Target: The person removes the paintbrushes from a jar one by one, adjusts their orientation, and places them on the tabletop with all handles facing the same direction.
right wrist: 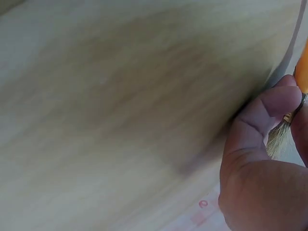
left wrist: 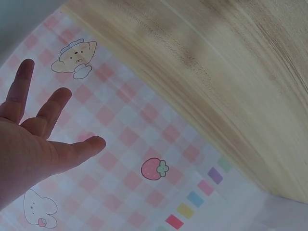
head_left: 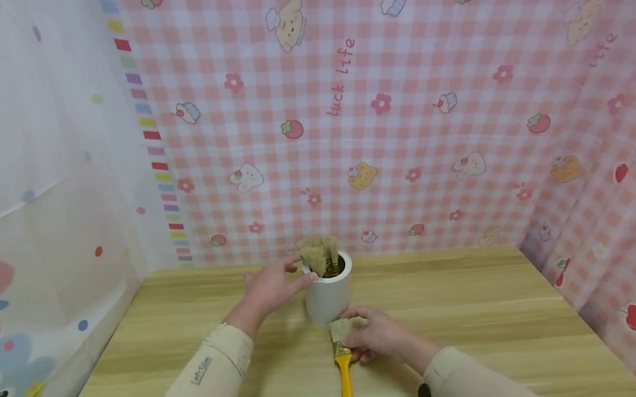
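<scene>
A white cylindrical container point(head_left: 329, 301) stands upright on the table, with paintbrushes in it, pale bristles point(head_left: 315, 258) up; how many cannot be made out. Beside its left rim is my left hand point(head_left: 274, 287), thumb at the rim and fingers by the bristles. In the left wrist view the left hand point(left wrist: 36, 130) has its fingers spread; the container is not seen there. In front of the container, my right hand point(head_left: 380, 333) pinches another paintbrush point(head_left: 346, 383) near its metal band. Its yellow-orange handle points toward me. The right wrist view shows this hand point(right wrist: 262, 159) holding the paintbrush point(right wrist: 302, 72).
The wood-grain table point(head_left: 451, 301) extends to both sides of the container. Behind it hangs a pink checked cloth point(head_left: 435, 147), which also runs down the right side. A white printed cloth point(head_left: 49, 188) hangs on the left.
</scene>
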Tool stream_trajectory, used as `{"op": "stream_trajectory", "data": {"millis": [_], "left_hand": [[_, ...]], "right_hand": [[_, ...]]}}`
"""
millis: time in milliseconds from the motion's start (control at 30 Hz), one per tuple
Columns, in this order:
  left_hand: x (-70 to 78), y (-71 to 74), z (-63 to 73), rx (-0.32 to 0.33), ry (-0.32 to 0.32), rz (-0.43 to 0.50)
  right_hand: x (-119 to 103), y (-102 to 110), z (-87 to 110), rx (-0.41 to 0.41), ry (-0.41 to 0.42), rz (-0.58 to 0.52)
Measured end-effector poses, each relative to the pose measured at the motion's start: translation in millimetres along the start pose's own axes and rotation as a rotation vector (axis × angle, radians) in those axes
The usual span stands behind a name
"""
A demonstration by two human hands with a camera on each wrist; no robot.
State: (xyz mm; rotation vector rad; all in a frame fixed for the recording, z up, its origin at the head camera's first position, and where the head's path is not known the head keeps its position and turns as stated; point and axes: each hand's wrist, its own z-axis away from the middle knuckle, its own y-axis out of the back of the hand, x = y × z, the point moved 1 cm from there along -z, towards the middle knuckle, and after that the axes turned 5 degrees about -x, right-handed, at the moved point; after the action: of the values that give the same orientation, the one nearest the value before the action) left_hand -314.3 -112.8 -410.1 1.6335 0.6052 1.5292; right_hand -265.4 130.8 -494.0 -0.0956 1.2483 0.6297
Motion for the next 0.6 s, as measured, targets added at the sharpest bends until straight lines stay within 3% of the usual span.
{"op": "stream_trajectory", "data": {"millis": [233,600], "left_hand": [[-0.1,-0.8,-0.9,-0.003,0.002,-0.005],[0.5,-0.7,0.2,0.002,0.004,0.002]], "right_hand": [[-0.5,-8.9,-4.7,0.039,-0.033,0.041],[-6.8,-16.5,-3.5,0.071,0.002,0.135]]}}
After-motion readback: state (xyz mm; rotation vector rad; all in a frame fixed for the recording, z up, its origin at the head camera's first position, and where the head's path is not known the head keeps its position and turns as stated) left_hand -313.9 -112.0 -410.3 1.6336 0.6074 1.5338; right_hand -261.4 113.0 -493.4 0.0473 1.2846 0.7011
